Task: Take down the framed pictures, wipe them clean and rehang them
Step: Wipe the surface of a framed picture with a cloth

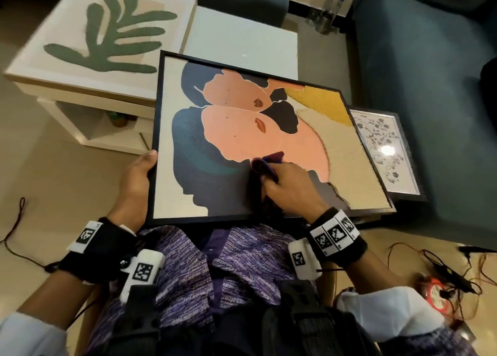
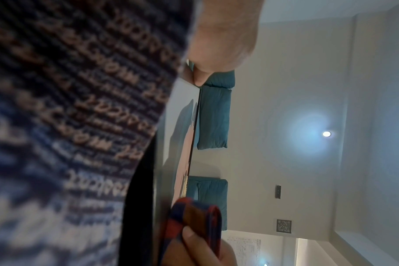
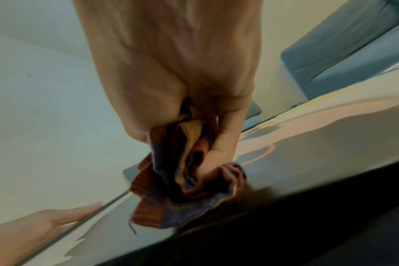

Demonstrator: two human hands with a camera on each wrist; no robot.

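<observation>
A black-framed picture (image 1: 215, 129) of two peach faces lies tilted on my lap. My left hand (image 1: 139, 172) grips its left edge, thumb on top of the frame; the same thumb (image 2: 199, 79) shows in the left wrist view. My right hand (image 1: 285, 186) holds a bunched purple and orange cloth (image 1: 265, 166) and presses it on the glass near the picture's lower middle. In the right wrist view the cloth (image 3: 182, 189) is crumpled between fingers and glass. A green-leaf picture (image 1: 107, 32) lies flat on the white table. A floral picture (image 1: 387, 151) rests at the right, partly under the held one.
A white low table (image 1: 242, 38) stands ahead with a shelf below. A teal sofa (image 1: 430, 86) fills the right side. Cables and a red-orange device (image 1: 435, 291) lie on the floor at lower right; another cable (image 1: 16, 221) trails at left. Glass bottles (image 1: 325, 16) stand far back.
</observation>
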